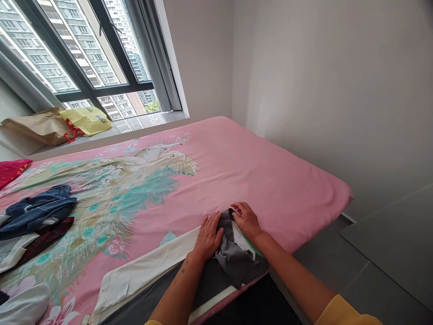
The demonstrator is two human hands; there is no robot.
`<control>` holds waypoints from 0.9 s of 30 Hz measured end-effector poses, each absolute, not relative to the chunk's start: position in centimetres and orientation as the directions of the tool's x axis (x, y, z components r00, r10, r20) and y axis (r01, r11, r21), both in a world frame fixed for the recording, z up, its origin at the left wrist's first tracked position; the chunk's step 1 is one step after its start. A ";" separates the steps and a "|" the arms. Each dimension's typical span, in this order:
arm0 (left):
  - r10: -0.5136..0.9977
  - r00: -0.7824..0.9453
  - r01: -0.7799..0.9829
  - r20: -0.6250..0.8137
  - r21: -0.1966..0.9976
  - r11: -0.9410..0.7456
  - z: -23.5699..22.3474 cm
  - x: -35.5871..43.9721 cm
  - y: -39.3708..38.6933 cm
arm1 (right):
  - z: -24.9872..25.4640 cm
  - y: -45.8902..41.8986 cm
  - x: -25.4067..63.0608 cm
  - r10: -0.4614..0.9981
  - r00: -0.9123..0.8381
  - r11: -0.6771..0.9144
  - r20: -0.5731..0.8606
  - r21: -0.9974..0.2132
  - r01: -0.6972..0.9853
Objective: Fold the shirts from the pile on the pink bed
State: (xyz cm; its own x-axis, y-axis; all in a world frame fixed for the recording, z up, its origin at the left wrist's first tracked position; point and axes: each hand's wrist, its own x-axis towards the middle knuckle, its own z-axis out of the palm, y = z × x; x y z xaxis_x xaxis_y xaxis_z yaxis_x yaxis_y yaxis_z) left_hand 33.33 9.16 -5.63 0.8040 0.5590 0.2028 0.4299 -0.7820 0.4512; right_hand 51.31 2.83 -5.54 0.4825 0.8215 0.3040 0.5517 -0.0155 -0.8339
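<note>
A grey and white garment lies along the near edge of the bed, its grey cloth bunched on top, with a white patch and a green edge at the right. My left hand rests flat on its left side, palm down, fingers stretched out. On the far end, my right hand has its fingers curled at the dark edge of the cloth, thumb and fingertips around it. A long off-white part with a small label stretches to the lower left beside dark grey cloth.
The bed has a pink sheet with a peacock print. At the left lie a pile of dark blue clothes, a light grey cloth and a red cushion. Paper and yellow bags rest on the windowsill. Walls border the bed.
</note>
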 end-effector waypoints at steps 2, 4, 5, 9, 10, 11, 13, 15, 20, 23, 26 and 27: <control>0.553 0.807 0.422 0.208 0.453 -0.785 -5.6 33.2 9.2 | -5.4 3.5 52.1 0.853 0.387 0.022 0.351 -0.763 0.646; 0.549 0.806 0.414 0.219 0.455 -0.788 -5.6 33.0 9.2 | -5.3 4.3 52.9 0.890 0.302 0.038 0.341 -0.715 0.698; 0.549 0.805 0.410 0.227 0.457 -0.790 -5.6 33.0 9.2 | -5.2 4.5 53.2 0.906 0.267 0.042 0.327 -0.699 0.714; 0.553 0.798 0.406 0.237 0.467 -0.786 -5.7 33.0 9.3 | -5.1 4.7 54.2 0.937 0.181 0.092 0.300 -0.710 0.698; 0.556 0.798 0.407 0.235 0.471 -0.783 -5.7 33.0 9.3 | -5.1 4.6 54.3 0.935 0.182 0.104 0.304 -0.726 0.680; 0.559 0.796 0.408 0.233 0.474 -0.780 -5.7 33.1 9.3 | -5.1 4.4 54.4 0.932 0.185 0.113 0.311 -0.735 0.668; 0.562 0.794 0.409 0.232 0.479 -0.777 -5.7 33.1 9.3 | -5.0 4.2 54.3 0.925 0.183 0.126 0.334 -0.723 0.679; 0.562 0.793 0.408 0.234 0.481 -0.776 -5.7 33.1 9.3 | -5.0 4.2 54.2 0.923 0.146 0.147 0.357 -0.676 0.722; 0.566 0.786 0.409 0.247 0.480 -0.776 -5.7 33.2 9.3 | -5.0 4.2 54.0 0.912 0.133 0.166 0.389 -0.645 0.746; 0.568 0.782 0.409 0.256 0.478 -0.777 -5.7 33.2 9.3 | -5.1 4.2 54.0 0.902 0.125 0.186 0.414 -0.633 0.751; 0.567 0.780 0.406 0.264 0.476 -0.780 -5.8 33.2 9.3 | -5.3 4.3 54.0 0.905 0.121 0.171 0.408 -0.610 0.773; 0.566 0.781 0.405 0.263 0.476 -0.780 -5.8 33.2 9.3 | -5.3 4.3 54.0 0.904 0.138 0.156 0.405 -0.613 0.774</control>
State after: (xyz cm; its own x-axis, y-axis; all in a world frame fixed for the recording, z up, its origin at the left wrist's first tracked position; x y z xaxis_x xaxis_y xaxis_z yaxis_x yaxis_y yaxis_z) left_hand 33.20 9.29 -5.79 0.7812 0.5662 0.2628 0.4054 -0.7803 0.4762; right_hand 53.96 4.31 -5.34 0.1381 0.9040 0.4047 0.7744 0.1562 -0.6131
